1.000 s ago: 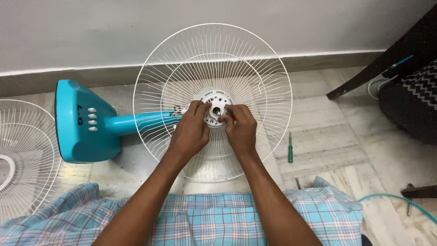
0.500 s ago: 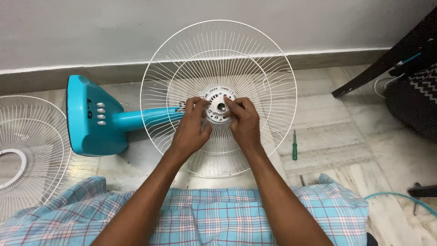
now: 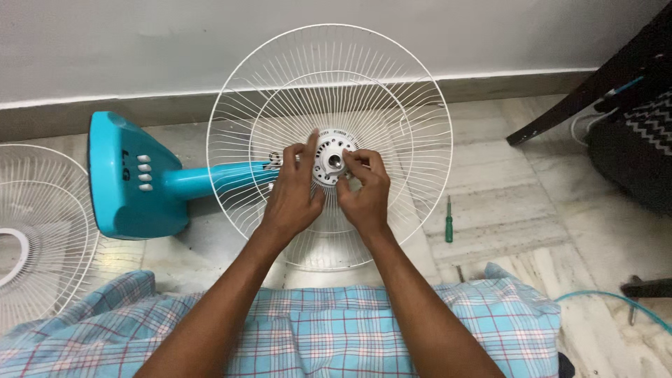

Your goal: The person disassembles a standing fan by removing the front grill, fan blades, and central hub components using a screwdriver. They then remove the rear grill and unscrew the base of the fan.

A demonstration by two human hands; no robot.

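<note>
A round white plastic hub [image 3: 332, 159] with a grey centre hole is seen at the middle of the frame, set in the centre of a large round white wire fan guard [image 3: 329, 143]. The hub is pinched at its left edge by the fingers of the left hand [image 3: 292, 196], the thumb raised along the rim. Its right and lower edge is gripped by the curled fingers of the right hand [image 3: 364, 194]. Both hands are closed narrowly on the hub, and the palms are laid over the guard's wires.

Behind the guard, a teal plastic fan neck [image 3: 217, 178] is seen running left to a teal fan base with pale push buttons [image 3: 129, 175], tipped on its side on the pale marble floor [image 3: 518, 182]. A second white wire guard [image 3: 35, 224] lies at the far left edge. A green-handled screwdriver [image 3: 449, 220] lies on the floor right of the guard, well apart from the hands. Blue checked cloth [image 3: 308, 329] fills the lower frame.
</note>
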